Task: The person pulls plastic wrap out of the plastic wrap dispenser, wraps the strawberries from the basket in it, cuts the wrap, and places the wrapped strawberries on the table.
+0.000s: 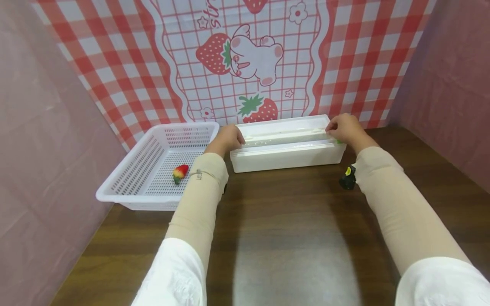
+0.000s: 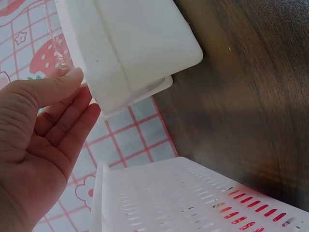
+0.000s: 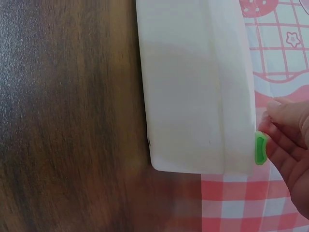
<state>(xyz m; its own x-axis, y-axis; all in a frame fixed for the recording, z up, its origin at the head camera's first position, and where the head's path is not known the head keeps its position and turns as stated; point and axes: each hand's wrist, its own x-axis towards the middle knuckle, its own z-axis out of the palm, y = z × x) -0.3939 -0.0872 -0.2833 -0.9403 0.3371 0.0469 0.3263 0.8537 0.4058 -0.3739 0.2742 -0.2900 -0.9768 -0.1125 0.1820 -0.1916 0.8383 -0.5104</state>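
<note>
Your left hand (image 1: 230,138) and right hand (image 1: 347,130) pinch film (image 2: 60,48), box (image 1: 287,159) beneath your fingers (image 2: 88,122); uneven pulling could tear it.

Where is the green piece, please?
In the right wrist view, the green piece is right of centre, at the edge of the white box, beside the right hand.

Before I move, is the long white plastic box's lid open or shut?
Open: in the head view, the lid stands raised at the far side of the long white plastic box.
</note>
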